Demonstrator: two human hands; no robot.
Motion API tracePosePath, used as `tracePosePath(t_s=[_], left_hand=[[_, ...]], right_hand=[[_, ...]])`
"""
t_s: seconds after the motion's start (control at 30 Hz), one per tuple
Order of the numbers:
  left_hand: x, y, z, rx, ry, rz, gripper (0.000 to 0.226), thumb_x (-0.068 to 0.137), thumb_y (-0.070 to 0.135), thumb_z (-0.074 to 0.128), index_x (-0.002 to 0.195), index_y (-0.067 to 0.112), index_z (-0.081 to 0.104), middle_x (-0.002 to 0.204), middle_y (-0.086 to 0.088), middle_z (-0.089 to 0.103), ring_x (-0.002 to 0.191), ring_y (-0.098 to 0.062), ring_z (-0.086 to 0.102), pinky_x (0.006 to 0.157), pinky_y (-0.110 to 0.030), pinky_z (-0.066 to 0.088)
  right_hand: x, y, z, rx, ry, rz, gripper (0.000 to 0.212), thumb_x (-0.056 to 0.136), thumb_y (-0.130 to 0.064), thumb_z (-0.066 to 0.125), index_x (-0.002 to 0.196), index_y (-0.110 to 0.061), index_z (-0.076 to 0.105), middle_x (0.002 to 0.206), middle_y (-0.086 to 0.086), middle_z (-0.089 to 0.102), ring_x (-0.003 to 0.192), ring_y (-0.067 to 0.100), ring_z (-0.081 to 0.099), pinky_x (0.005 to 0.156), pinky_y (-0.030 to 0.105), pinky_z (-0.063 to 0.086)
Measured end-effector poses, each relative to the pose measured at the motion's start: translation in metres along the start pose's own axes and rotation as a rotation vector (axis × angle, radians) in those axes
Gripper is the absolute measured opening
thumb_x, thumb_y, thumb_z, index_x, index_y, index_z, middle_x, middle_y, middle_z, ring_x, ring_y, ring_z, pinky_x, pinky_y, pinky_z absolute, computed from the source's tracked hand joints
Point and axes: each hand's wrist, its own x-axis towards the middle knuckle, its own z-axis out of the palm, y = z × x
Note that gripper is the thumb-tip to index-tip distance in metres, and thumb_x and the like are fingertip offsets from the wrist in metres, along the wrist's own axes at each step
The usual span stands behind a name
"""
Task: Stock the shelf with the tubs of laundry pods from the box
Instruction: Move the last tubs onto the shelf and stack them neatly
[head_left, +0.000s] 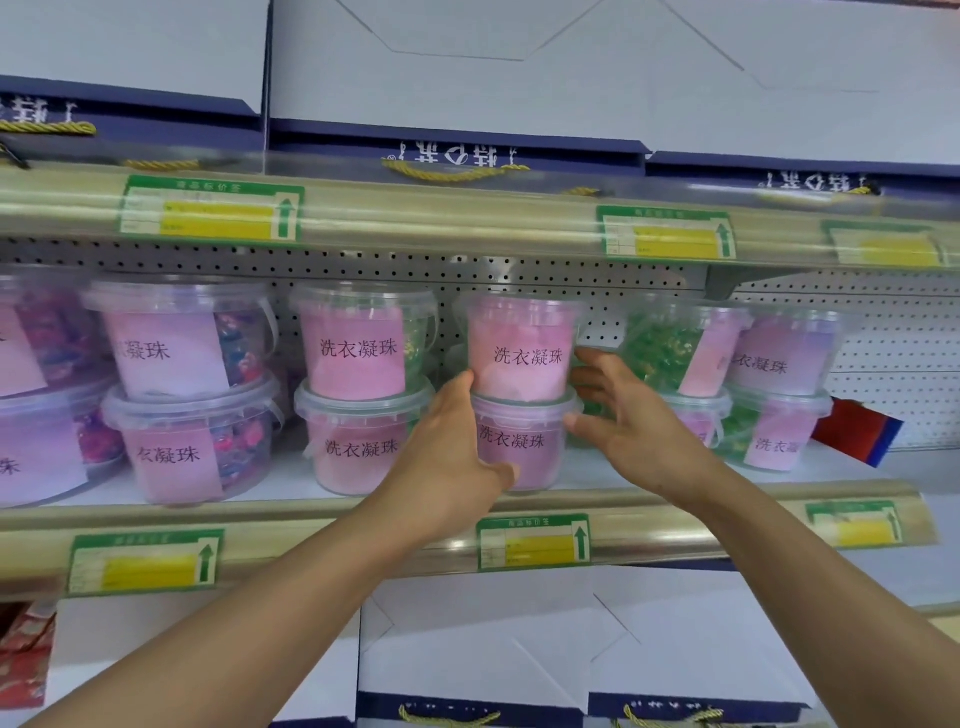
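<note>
Clear tubs of laundry pods with pink labels stand two high along the middle shelf (311, 512). In the centre stack an upper tub (524, 353) sits on a lower tub (524, 447). My left hand (452, 457) grips the left side of the lower tub, thumb across its front, fingertips reaching the base of the upper one. My right hand (623, 421) is at the stack's right side, fingers spread and loosely bent, tips touching the upper tub and the lower tub's lid. The box is out of view.
More tub stacks stand to the left (358, 348) (171, 343) and to the right (691, 353) (784, 358). A pegboard back wall and the upper shelf rail (415, 218) close in overhead. White and blue gift boxes (467, 78) fill the shelves above and below. A red and blue packet (857, 431) lies far right.
</note>
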Motion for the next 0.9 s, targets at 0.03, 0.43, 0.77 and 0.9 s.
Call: tracePosePath(t_s=[0.03, 0.43, 0.77, 0.9], left_hand=[[0.0, 0.0, 0.001, 0.007, 0.002, -0.004, 0.092, 0.081, 0.021, 0.069, 0.15, 0.024, 0.007, 0.153, 0.004, 0.026, 0.139, -0.015, 0.028, 0.109, -0.029, 0.029], [-0.007, 0.003, 0.014, 0.05, 0.119, -0.036, 0.086, 0.079, 0.014, 0.072, 0.145, 0.021, 0.018, 0.146, 0.002, 0.035, 0.133, -0.016, 0.036, 0.101, -0.024, 0.032], [-0.005, 0.007, 0.03, 0.144, 0.341, -0.047, 0.054, 0.081, 0.016, 0.069, 0.124, 0.02, 0.036, 0.121, -0.002, 0.051, 0.101, -0.018, 0.055, 0.086, -0.041, 0.05], [-0.006, 0.007, 0.036, 0.198, 0.363, -0.081, 0.058, 0.08, 0.016, 0.069, 0.124, 0.022, 0.031, 0.121, -0.002, 0.049, 0.101, -0.024, 0.054, 0.084, -0.047, 0.05]], right_hand=[[0.0, 0.0, 0.0, 0.003, 0.001, -0.002, 0.067, 0.088, -0.011, 0.061, 0.145, -0.017, 0.026, 0.14, 0.003, 0.044, 0.127, 0.011, 0.043, 0.104, 0.026, 0.038], [-0.01, 0.001, 0.002, -0.072, 0.032, -0.057, 0.06, 0.089, -0.016, 0.061, 0.14, -0.014, 0.031, 0.143, 0.004, 0.043, 0.13, 0.017, 0.042, 0.107, 0.041, 0.038], [-0.054, 0.027, -0.045, -0.352, 0.46, -0.072, 0.041, 0.083, 0.0, 0.06, 0.122, -0.009, 0.052, 0.125, 0.013, 0.046, 0.114, 0.027, 0.046, 0.088, 0.026, 0.034], [-0.047, 0.045, -0.059, -0.437, 0.484, 0.008, 0.04, 0.081, -0.003, 0.064, 0.119, -0.009, 0.054, 0.124, 0.017, 0.046, 0.114, 0.034, 0.045, 0.094, 0.04, 0.042]])
